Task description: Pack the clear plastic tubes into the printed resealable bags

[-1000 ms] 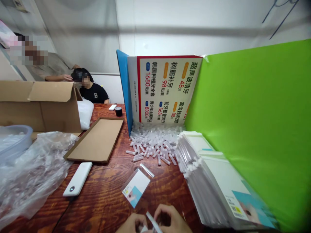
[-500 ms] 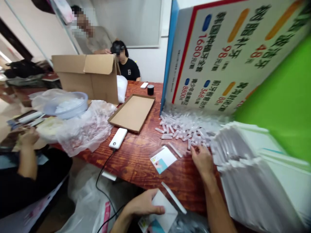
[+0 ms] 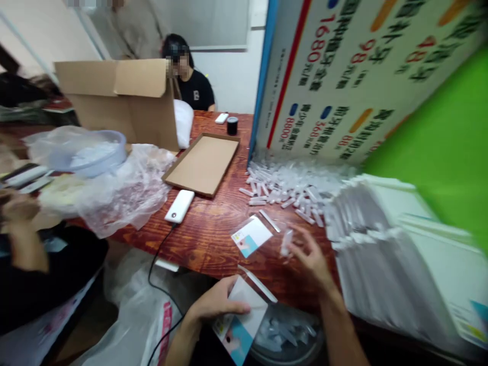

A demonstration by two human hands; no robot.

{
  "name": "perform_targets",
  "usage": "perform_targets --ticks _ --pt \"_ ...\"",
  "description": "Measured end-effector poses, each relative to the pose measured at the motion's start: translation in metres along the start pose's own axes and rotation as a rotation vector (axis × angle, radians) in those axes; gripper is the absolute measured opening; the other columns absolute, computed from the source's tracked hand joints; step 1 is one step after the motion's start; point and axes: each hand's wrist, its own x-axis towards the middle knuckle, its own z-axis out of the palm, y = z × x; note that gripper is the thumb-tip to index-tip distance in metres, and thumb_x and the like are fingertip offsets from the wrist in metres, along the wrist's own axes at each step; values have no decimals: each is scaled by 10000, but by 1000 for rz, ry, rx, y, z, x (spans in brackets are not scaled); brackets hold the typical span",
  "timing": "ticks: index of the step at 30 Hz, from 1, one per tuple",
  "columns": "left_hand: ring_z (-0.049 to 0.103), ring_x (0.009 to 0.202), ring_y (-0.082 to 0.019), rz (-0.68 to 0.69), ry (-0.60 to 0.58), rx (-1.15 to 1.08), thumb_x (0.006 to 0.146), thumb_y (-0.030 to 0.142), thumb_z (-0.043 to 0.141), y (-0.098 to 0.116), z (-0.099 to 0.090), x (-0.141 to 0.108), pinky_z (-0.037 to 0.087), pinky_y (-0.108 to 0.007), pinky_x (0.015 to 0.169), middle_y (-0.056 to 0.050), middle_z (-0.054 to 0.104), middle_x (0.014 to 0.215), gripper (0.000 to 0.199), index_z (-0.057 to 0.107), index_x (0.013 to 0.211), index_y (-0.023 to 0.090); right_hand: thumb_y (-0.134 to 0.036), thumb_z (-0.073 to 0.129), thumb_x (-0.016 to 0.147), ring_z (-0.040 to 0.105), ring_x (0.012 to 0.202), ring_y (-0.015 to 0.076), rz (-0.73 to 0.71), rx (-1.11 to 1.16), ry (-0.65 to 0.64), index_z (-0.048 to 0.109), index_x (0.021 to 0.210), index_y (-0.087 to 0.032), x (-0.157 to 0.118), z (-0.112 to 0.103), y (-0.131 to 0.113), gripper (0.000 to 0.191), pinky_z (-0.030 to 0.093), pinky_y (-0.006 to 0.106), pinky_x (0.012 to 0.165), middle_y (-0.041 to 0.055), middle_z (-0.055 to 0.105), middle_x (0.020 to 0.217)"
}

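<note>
My left hand (image 3: pixel 223 302) grips a clear bag with a white and blue card (image 3: pixel 244 325) in it, its flap strip turned up. In my right hand (image 3: pixel 310 254), a small clear plastic piece (image 3: pixel 286 243) is held by the fingertips above the table, right of a second bagged card (image 3: pixel 252 235) lying flat. Behind my right hand spreads a pile of small clear tubes (image 3: pixel 282 188). Below and between my hands, a round container (image 3: pixel 322 338) holds more clear pieces.
Stacked bags (image 3: pixel 389 274) line the right, below a large printed board (image 3: pixel 305 91). A cardboard tray (image 3: pixel 204 165), white power bank (image 3: pixel 180 206) with cable, black jar (image 3: pixel 232 125), plastic bags (image 3: pixel 125 188), blue basin (image 3: pixel 95 165) and carton (image 3: pixel 122 114) lie beyond. People sit left and behind.
My right hand has drawn back from the tube pile with a clear piece. My left hand's bagged card shows more fully, and the round container has come into clearer view.
</note>
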Motion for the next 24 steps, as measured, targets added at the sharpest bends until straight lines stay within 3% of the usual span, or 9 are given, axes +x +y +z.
perform_targets --ticks 2,4,7,12,19,22,24 --pt "626 1015 -265 -38 -74 37 680 366 883 0 2 11 473 -324 885 -85 712 1114 667 647 1259 134 -481 724 801 688 676 190 52 129 -145 502 1304 -243 -35 16 9 599 570 293 567 32 696 879" --pt "617 977 -239 -75 -124 75 715 384 864 -2 4 20 466 -294 845 -82 703 1096 626 648 1242 125 -470 754 793 673 645 164 71 208 -192 593 1163 -211 -59 28 21 479 548 267 574 10 696 792" --pt "601 928 -210 -114 -213 101 759 424 832 -5 8 30 448 -266 811 -76 693 1051 572 658 1209 116 -470 787 772 654 606 147 95 260 -166 670 1009 -168 -81 32 35 401 521 262 591 3 700 708" --pt "583 905 -202 -151 -358 92 736 485 840 4 20 31 446 -270 831 -66 685 1007 607 681 1197 124 -423 806 762 653 622 146 100 238 -107 724 943 -162 -99 15 34 328 517 269 631 6 719 708" --pt "629 879 -240 -167 -299 46 778 563 772 5 27 12 472 -316 835 -95 700 966 600 688 1171 118 -282 767 782 672 740 161 5 -1 -153 762 908 -188 -115 -8 8 157 514 261 702 17 746 846" --pt "627 885 -240 -187 -260 95 764 542 793 0 30 5 464 -292 803 -93 706 938 574 702 1125 104 -262 764 781 670 798 176 -61 -126 -229 790 880 -186 -123 -2 7 128 499 255 722 26 755 849" --pt "616 880 -224 -192 -257 115 754 520 809 -2 33 3 447 -271 793 -88 703 944 564 704 1112 98 -330 820 731 645 721 163 -80 -152 -277 798 827 -170 -126 9 13 188 465 240 650 16 739 771"
